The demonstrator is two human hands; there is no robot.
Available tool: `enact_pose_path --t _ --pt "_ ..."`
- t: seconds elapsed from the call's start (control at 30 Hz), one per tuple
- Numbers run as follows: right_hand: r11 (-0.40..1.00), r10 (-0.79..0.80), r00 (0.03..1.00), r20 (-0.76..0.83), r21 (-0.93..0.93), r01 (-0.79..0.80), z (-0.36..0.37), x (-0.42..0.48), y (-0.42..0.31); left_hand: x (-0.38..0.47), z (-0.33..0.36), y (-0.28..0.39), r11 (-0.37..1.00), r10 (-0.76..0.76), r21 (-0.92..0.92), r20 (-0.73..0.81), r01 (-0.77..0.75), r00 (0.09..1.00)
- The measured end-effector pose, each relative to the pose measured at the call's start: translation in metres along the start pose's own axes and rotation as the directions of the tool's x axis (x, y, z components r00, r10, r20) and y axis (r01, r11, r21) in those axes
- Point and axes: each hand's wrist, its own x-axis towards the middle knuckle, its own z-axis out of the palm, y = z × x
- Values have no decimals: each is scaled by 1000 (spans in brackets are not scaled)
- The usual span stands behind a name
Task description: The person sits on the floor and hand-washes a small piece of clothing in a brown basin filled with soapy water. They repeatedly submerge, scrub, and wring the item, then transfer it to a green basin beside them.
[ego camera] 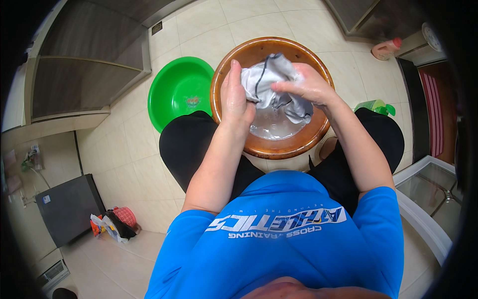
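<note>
A wet white cloth garment with dark trim (pixel 263 80) is bunched between my two hands, above a round brown wooden basin (pixel 276 152). My left hand (pixel 236 93) presses on the cloth's left side, thumb and fingers partly hidden. From the right, my right hand (pixel 308 84) grips the cloth, its thumb lying across the front and suds on the skin. Part of the cloth hangs down at the right, close to the cloudy, foamy water (pixel 274 125) in the basin. Whether its lowest edge touches the water is unclear.
A green plastic basin (pixel 171 93) stands left of the wooden one. To the right are a green pump bottle (pixel 375 107) by my knee and a pinkish bottle with a red cap (pixel 386 49). Bags (pixel 112 224) lie at the lower left; a glass-panelled door (pixel 429 187) is at the right.
</note>
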Motion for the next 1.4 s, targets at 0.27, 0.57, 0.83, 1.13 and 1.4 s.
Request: enact_pose_path --t 0.27,0.57,0.83,1.13,1.4 --pt "957 -238 959 -157 129 259 29 -11 -21 2 6 -13 995 86 64 -68 -82 994" --pt "719 -523 771 -364 -674 170 37 11 6 -21 22 -39 992 7 122 -88 4 996" --pt "629 -652 726 -221 -692 355 71 -11 -3 -10 -23 -37 991 -61 -111 163 80 985" --pt "657 -597 794 -117 -639 400 83 -25 -17 -7 -20 -34 983 -86 -147 181 113 980" --pt "683 -505 798 -329 -718 136 46 5 -1 -13 7 -46 997 -15 69 -107 22 994"
